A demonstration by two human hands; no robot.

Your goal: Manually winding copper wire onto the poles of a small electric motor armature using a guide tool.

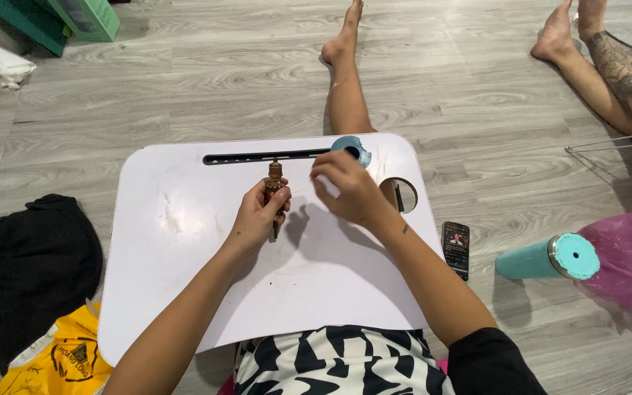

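A white lap tray (184,292) is laid across the person's legs on the grey plank floor (184,88). Near its far edge, just below the long slot (243,158), a small brown bottle (275,183) is held upright, clasped by the curled left hand (257,216). The right hand (349,192) is loosely bent beside it; whether anything is pinched cannot be told. A teal lid (352,148) is seen at the slot's right end.

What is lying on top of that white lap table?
On the white lap table: a small brown bottle in the left hand, and a teal lid partly covered by the right hand.
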